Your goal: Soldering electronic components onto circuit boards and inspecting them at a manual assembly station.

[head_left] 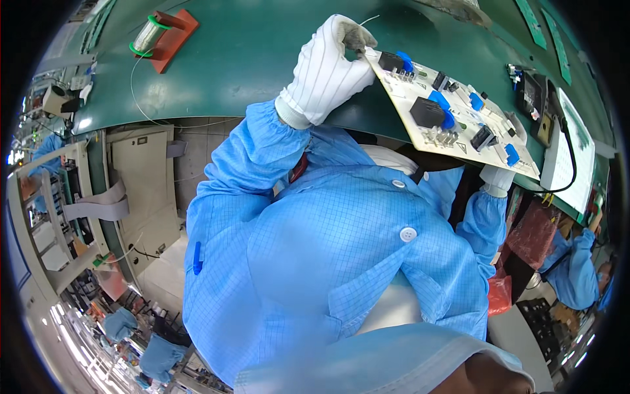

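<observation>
My left hand (333, 71), in a white striped glove with greyed fingertips, pinches the left corner of a pale circuit board (474, 131). A thin wire end (370, 20) pokes out above those fingers. The board is held tilted over the bench's near edge and carries black blocks, blue discs and small metal pins. Under its right end is my right hand (497, 178), also gloved, gripping that side; most of its fingers are hidden by the board.
A spool of solder wire (149, 36) sits on a red-brown stand (177, 41) at the left of the green bench (249, 59). Its strand runs off the near edge toward my left arm. At right are a black device (530, 92) with a cable and white sheets (571, 148). Other people work nearby.
</observation>
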A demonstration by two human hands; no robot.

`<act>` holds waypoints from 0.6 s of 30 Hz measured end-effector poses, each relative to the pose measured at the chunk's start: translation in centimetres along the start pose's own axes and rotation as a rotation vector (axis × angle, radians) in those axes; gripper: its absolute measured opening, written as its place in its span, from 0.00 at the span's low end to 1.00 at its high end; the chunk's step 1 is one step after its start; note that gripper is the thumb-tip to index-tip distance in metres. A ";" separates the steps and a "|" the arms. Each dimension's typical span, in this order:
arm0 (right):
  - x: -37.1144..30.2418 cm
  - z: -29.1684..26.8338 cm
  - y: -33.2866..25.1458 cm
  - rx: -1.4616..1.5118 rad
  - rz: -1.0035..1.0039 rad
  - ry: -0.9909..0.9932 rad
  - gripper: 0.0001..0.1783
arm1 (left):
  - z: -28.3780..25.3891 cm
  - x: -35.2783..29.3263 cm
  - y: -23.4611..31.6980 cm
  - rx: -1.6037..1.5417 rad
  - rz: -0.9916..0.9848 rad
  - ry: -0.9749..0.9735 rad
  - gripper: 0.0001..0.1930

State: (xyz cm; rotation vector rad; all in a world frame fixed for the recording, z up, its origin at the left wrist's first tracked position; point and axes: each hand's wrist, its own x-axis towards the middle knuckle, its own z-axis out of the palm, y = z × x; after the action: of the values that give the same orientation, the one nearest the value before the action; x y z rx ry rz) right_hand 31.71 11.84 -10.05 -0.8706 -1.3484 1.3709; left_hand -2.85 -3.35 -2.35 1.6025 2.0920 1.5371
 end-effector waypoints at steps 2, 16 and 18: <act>0.1 0.2 0.4 -0.040 0.027 0.020 0.29 | 0.1 -0.3 -0.5 0.010 0.028 -0.013 0.16; 1.1 8.0 -23.9 -1.097 -0.736 -0.160 0.16 | -8.5 5.5 11.5 -0.365 0.498 0.113 0.15; 2.2 10.8 -26.1 -1.333 -0.924 -0.374 0.16 | -7.4 6.9 14.9 -0.066 0.615 0.003 0.18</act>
State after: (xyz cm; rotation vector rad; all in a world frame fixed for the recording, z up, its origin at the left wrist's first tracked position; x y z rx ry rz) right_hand 24.98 8.23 17.28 -0.5728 -2.5421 -0.2472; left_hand -0.23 -3.68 15.43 2.3556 1.5961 1.7260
